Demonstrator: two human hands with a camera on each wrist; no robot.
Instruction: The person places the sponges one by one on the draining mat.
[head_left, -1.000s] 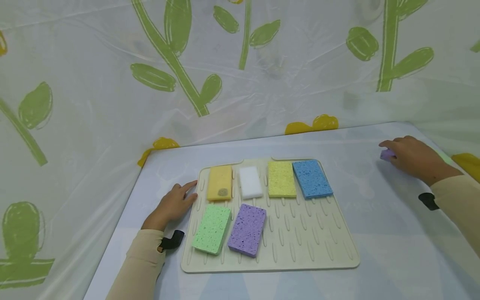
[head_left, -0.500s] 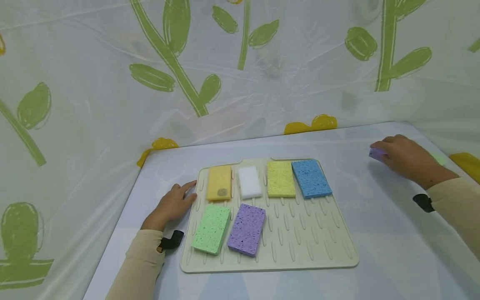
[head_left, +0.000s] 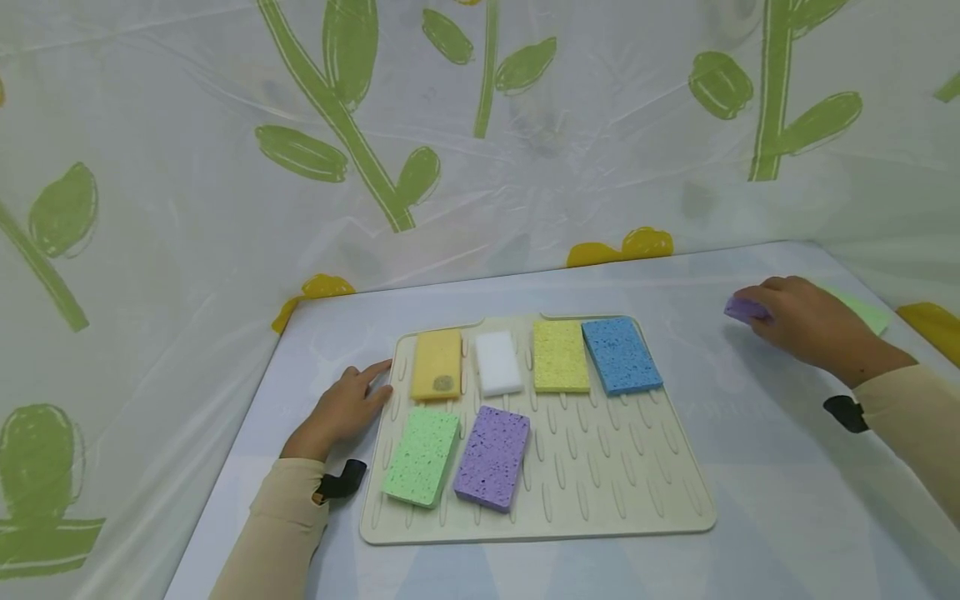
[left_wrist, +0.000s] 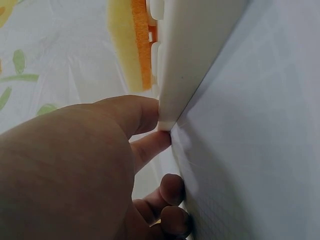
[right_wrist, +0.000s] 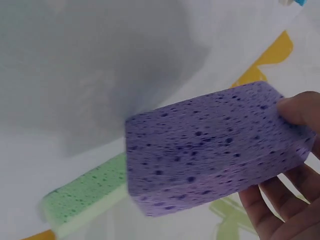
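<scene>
My right hand (head_left: pixel 806 321) pinches a purple sponge (right_wrist: pixel 210 150) between thumb and fingers, above the table's right side. Beside it on the table lies a light green sponge (right_wrist: pixel 90 192), partly hidden by the hand in the head view. My left hand (head_left: pixel 341 410) touches the left edge of a cream ridged mat (head_left: pixel 600 467), thumb and a finger right at its rim in the left wrist view. Along the mat's back lie a yellow-orange sponge (head_left: pixel 437 362), a white sponge (head_left: pixel 498 363), a yellow sponge (head_left: pixel 561 357) and a blue sponge (head_left: pixel 622 356).
In the mat's front row, at its left, lie a green sponge (head_left: pixel 422 457) and another purple sponge (head_left: pixel 492 459). The white table (head_left: pixel 675 287) ends at the back against a hanging sheet (head_left: pixel 585 167) printed with green plants.
My right hand has moved left with the purple sponge, and more of the light green sponge behind it now shows. The left hand stays at the mat's edge.
</scene>
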